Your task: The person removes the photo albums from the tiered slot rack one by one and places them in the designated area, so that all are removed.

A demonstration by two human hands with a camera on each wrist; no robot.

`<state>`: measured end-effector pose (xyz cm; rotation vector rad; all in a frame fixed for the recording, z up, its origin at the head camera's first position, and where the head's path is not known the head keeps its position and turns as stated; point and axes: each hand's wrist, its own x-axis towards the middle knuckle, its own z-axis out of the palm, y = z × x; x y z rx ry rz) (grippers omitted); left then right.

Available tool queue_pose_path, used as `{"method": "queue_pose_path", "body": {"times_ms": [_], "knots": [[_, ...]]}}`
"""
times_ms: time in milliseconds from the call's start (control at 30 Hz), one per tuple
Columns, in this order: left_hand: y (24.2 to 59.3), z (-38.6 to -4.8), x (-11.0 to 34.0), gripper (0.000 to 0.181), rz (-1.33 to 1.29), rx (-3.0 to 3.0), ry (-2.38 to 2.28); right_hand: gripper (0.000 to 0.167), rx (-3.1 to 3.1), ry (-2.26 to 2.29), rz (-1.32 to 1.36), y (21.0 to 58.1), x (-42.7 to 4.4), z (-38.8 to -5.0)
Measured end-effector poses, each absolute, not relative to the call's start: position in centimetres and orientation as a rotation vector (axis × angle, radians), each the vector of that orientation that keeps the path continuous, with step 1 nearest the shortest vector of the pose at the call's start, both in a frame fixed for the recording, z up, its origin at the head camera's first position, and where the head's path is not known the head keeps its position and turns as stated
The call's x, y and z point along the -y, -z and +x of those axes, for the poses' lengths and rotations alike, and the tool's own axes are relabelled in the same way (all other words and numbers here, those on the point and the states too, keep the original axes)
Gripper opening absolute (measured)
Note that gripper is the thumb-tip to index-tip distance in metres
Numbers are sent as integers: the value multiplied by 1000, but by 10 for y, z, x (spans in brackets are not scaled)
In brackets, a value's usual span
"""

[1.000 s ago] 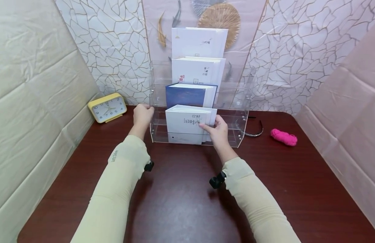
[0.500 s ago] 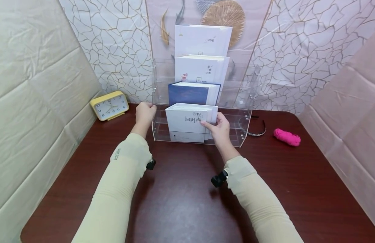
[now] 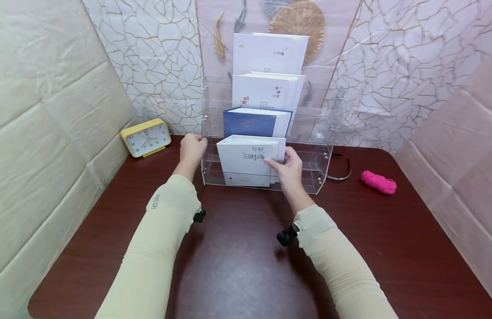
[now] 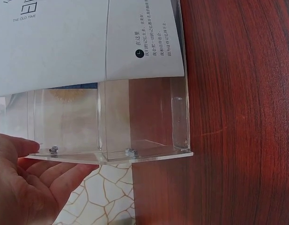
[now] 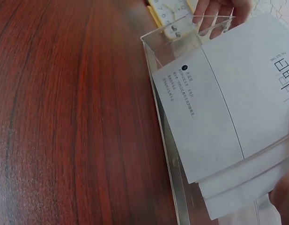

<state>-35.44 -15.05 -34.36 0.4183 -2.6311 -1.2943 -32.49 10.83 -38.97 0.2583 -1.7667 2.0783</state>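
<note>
In the head view, a clear acrylic rack (image 3: pixel 325 170) stands at the back of the table with albums in stepped tiers. My left hand (image 3: pixel 191 149) holds the rack's left side panel, thumb and fingers on opposite faces in the left wrist view. A white photo album (image 3: pixel 246 166) with dark lettering sits tilted in the lowest, front tier. My right hand (image 3: pixel 290 169) grips its right side, thumb on the front cover and fingers behind. Behind it stand a blue album (image 3: pixel 250 123) and two more white albums, the middle one (image 3: pixel 262 91) and the top one (image 3: pixel 266 53).
A yellow alarm clock (image 3: pixel 146 138) stands left of the rack. On the right lie a dark headband (image 3: pixel 339 178) and a pink yarn skein (image 3: pixel 378 182). Dark red-brown table (image 3: pixel 230 257) fills the foreground, with fabric walls on both sides.
The head view has shifted, so the scene sits farther right. The front white album has moved slightly left within the rack and tilted a little. Both hands keep their hold.
</note>
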Motion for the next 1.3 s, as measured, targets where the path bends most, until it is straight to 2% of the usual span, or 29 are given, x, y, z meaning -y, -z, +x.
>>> {"method": "queue_pose_path", "body": {"times_ms": [400,733,1300], "knots": [[345,-353,149,32,402,2629,1300,35,1735,-2078,288,375,-105,-311],[345,-356,150,34,400,2630,1304,34,1687,-2103,275,382,-107,-326],[345,-354,154,36,335,2641,1306,31,1671,-2068,285,357,-121,-325]]}}
